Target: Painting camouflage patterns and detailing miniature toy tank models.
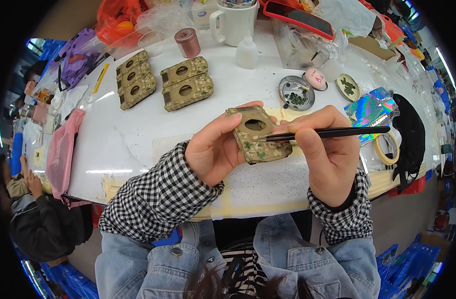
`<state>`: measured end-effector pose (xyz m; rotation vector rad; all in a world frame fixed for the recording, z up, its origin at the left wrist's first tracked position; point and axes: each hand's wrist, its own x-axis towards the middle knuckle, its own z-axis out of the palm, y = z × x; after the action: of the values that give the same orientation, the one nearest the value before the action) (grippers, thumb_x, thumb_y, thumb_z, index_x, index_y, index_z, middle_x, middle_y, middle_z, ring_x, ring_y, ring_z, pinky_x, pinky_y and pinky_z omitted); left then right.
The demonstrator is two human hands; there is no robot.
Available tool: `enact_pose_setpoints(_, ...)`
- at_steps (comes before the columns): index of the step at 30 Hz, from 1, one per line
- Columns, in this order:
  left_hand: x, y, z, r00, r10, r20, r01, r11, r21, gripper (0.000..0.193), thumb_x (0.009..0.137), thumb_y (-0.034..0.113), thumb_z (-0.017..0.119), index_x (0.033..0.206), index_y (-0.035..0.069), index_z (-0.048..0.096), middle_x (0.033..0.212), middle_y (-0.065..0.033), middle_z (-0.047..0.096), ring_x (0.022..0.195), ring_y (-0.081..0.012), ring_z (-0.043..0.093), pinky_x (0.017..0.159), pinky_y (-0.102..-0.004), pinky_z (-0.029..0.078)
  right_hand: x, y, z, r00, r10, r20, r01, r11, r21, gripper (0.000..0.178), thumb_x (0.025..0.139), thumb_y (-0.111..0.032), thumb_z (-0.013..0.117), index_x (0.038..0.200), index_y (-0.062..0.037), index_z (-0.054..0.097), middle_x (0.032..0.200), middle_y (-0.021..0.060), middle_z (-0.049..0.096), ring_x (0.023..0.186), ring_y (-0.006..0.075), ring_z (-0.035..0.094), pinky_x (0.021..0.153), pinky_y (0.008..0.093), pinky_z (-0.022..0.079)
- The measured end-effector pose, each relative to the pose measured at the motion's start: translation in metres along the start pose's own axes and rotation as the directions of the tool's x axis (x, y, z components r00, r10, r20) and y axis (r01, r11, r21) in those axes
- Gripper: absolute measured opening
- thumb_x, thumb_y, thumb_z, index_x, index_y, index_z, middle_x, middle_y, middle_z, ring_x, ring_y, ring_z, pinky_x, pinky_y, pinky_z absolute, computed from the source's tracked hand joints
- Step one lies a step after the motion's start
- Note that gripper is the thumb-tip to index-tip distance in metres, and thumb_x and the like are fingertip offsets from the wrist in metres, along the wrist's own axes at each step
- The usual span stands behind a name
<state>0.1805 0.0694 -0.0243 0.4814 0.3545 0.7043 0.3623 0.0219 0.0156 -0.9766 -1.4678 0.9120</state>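
My left hand (pixel 208 152) is closed around a toy tank hull (pixel 260 147) in a tan, brown and green camouflage pattern, with a round hole in its top. It is held tilted above the near part of the table. In my right hand (pixel 330 154), thumb and fingers pinch slim black tweezers (pixel 350 132). Their pointed tip is at the hull's top surface, just below the hole. Whether the tip grips anything is too small to tell. Further off stand similar hulls, a row of three (pixel 133 79) and a pair (pixel 188 87).
A round tin (pixel 296 93) and a small dish (pixel 348 87) hold dark green bits. Tape roll (pixel 386 149), shiny pouch (pixel 371 112) and black cloth item (pixel 409 137) lie right. Mug (pixel 235 25), squeeze bottle (pixel 247 54) and red-cased phone (pixel 300 20) stand behind. Another person (pixel 46 219) sits left.
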Motion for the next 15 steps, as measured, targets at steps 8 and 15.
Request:
enact_pose_setpoints(8, -0.0003, -0.0007, -0.0004, 1.0, 0.006, -0.005, -0.006, 1.0, -0.003, 0.052, 0.091, 0.027, 0.04, 0.135, 0.0, 0.032, 0.125, -0.0153, 0.05, 0.113, -0.0235, 0.051, 0.098, -0.0376, 0.04, -0.0002, 0.0007, 0.0003, 1.0, -0.005, 0.01, 0.005, 1.0, 0.009, 0.012, 0.088, -0.01, 0.06, 0.089, 0.0012, 0.059, 0.081, 0.0049, 0.061, 0.076, 0.0079, 0.056, 0.07, 0.0215, 0.043)
enact_pose_setpoints(15, -0.0008, -0.0005, 0.0004, 1.0, 0.015, -0.009, -0.015, 1.0, 0.007, 0.053, 0.091, 0.027, 0.04, 0.135, -0.001, 0.031, 0.124, -0.0165, 0.05, 0.113, -0.0238, 0.051, 0.098, -0.0379, 0.04, 0.0004, -0.0008, 0.0001, 1.0, -0.006, 0.021, 0.006, 1.0, 0.018, 0.012, 0.087, -0.01, 0.06, 0.089, 0.0013, 0.058, 0.081, 0.0046, 0.061, 0.075, 0.0075, 0.056, 0.069, 0.021, 0.043)
